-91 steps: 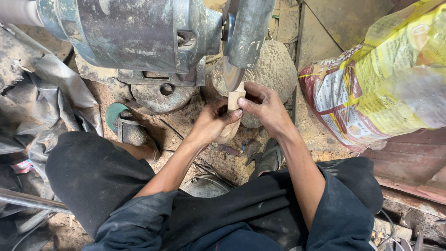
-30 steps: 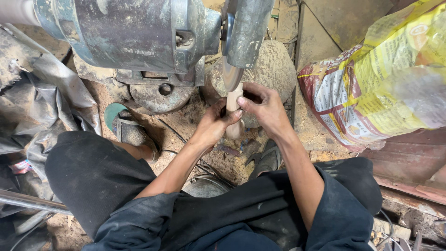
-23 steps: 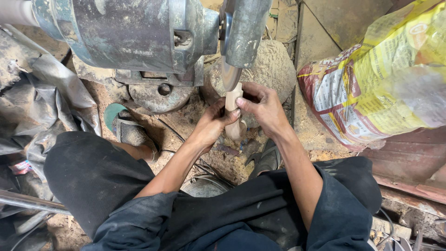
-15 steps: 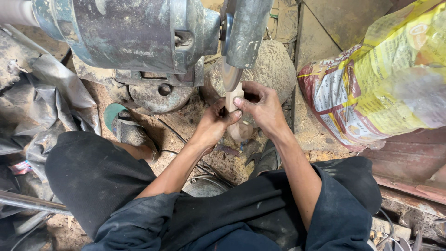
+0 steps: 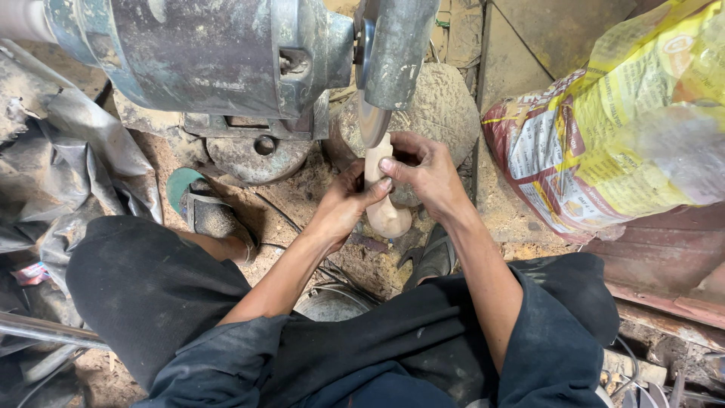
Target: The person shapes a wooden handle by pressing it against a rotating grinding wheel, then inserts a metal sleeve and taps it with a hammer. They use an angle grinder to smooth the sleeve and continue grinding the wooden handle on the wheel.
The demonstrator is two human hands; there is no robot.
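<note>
Smooth pale wooden piece (image 5: 385,211), dusty matt metal grinder (image 5: 219,53), glossy plastic sack (image 5: 619,128)

Landmark: the grey metal bench grinder motor (image 5: 204,57), top centre; its thin grinding disc (image 5: 371,121) sits at the motor's right end; pale carved wooden piece (image 5: 385,204) just below the disc, top end touching it; left hand (image 5: 343,204) and right hand (image 5: 427,174) flank the piece; printed plastic sack (image 5: 612,136) far right of the motor; crumpled grey sheeting (image 5: 68,174) below-left.
</note>
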